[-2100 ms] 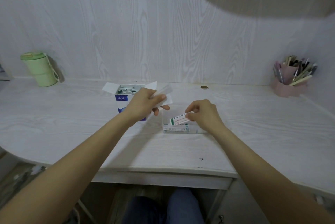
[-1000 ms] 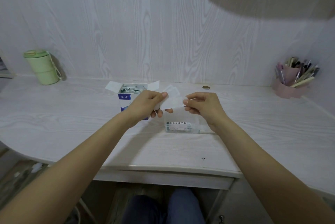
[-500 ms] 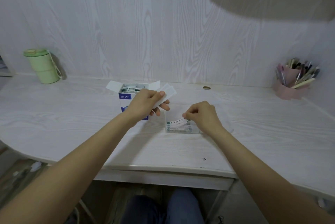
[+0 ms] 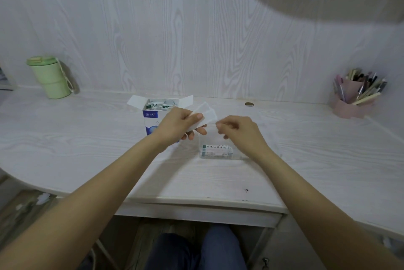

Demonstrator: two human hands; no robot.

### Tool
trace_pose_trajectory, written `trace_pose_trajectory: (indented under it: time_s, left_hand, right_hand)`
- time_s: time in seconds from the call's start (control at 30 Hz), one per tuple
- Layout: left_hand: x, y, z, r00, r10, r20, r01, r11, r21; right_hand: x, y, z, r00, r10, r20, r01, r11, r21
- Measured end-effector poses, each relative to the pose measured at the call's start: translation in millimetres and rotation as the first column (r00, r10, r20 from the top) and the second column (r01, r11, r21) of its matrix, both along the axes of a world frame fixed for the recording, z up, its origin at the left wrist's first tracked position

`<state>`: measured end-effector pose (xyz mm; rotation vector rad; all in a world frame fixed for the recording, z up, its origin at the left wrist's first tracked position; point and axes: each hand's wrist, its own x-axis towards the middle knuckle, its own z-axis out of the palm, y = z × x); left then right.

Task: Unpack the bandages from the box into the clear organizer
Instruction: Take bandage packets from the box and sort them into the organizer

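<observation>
The left hand [image 4: 179, 124] pinched a small stack of white bandages [image 4: 204, 115] between thumb and fingers [image 4: 197, 116], just in front of the open box [image 4: 153, 116]. The right hand [image 4: 238, 132] hovered beside them, fingers curled, gripping nothing I could see. Below those fingers sat the clear organizer [image 4: 216, 151] on the desk [image 4: 87, 138], bandages already lying inside.

A green lidded cup [image 4: 49, 77] far left on the desk [image 4: 87, 138] — pink pen holder [image 4: 354, 103] far right.
</observation>
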<state>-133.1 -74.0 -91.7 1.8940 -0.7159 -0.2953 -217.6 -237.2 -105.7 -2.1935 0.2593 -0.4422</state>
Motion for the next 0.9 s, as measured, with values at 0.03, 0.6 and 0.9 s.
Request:
trace_pose_trajectory:
  time_s: [0.03, 0.6, 0.9]
  left_hand:
    - [-1, -1, 0, 1.000, -0.019, -0.011, 0.020, 1.000, 0.007]
    - [-11, -12, 3, 0.979, 0.030, 0.203, -0.066, 0.983, 0.172]
    - [-9, -12, 2, 0.982, 0.004, 0.187, -0.041, 0.981, 0.190]
  right_hand:
    - [-1, -1, 4, 0.999, 0.027, 0.020, -0.030, 0.989, 0.144]
    - [-3, -15, 7, 0.992, -0.003, 0.124, -0.092, 0.651, 0.754]
    - [-2, -14, -9, 0.992, -0.011, -0.125, -0.003, 0.994, -0.105]
